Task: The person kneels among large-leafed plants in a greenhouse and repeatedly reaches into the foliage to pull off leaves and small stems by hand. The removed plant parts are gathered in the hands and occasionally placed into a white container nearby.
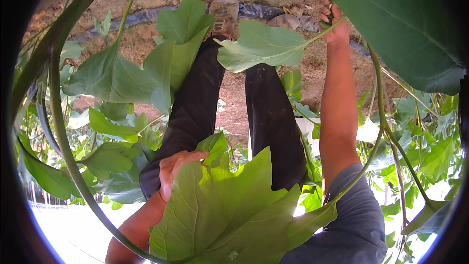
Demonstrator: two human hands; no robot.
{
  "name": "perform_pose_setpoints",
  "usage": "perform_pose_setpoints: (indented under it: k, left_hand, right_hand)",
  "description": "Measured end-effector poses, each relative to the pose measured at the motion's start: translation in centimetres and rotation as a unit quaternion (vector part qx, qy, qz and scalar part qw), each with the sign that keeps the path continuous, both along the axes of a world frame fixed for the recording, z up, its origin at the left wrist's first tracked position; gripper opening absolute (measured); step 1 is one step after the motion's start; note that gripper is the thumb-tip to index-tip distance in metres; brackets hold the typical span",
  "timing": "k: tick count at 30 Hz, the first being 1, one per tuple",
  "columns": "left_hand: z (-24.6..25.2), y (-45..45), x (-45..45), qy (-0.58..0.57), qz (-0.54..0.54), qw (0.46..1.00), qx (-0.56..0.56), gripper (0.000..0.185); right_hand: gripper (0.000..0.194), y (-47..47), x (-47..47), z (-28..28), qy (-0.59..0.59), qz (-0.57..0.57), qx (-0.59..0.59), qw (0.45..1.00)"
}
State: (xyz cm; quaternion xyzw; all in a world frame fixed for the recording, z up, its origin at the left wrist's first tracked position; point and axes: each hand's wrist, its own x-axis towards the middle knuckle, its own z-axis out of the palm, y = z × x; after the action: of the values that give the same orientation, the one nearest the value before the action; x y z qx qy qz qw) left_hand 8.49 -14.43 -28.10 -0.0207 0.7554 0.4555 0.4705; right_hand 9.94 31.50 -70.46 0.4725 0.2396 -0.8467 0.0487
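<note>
My right hand [334,24] is stretched forward at the upper right, its fingers curled around a small green plant piece [327,20] with a pale end. A leaf stalk passes close beside that hand, leading to a broad lobed leaf [263,46] over my shins. My left hand [179,168] is low at the left, near my thigh, with its fingers pointing right by a small green leaf [214,148]. A large lobed leaf [227,209] close to the camera covers part of that hand, so its grip is hidden.
Thick curved stems [66,143] arch past at the left, and another stem [379,117] rises at the right. A very large leaf [399,18] blocks the upper right. Dark plastic film [146,15] lies across the bare soil [234,99] by my shoe [224,11]. Dense foliage flanks both sides.
</note>
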Motion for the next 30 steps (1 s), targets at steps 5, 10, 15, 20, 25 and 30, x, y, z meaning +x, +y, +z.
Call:
perform_pose_setpoints:
  k: [5,10,15,20,25,30]
  left_hand:
    - [-0.2,-0.6,0.9,0.001,0.032,0.999,0.031,0.035]
    - [-0.6,-0.1,-0.3,0.037,-0.020,0.999,0.020,0.036]
    - [0.4,0.9,-0.7,0.052,-0.041,0.998,-0.014,0.035]
    - [0.2,0.4,-1.0,-0.003,-0.009,1.000,-0.017,0.036]
    - [0.1,0.8,-1.2,0.024,0.007,1.000,0.001,0.038]
    - [-0.3,0.2,-0.3,0.025,0.017,1.000,0.003,0.038]
  right_hand:
    - [0.019,-3.3,-2.1,0.6,-0.043,-0.006,0.168,0.985]
    - [0.018,-4.0,-2.4,3.3,0.007,0.003,0.142,0.990]
    - [0.017,-3.1,-1.9,2.6,0.019,0.004,0.062,0.998]
    - [0.016,-3.8,-3.1,2.8,0.021,0.009,0.093,0.995]
    - [0.016,-5.4,-5.4,2.1,0.034,0.035,0.115,0.992]
    - [0.015,-6.4,-4.4,0.4,-0.022,0.074,0.075,0.994]
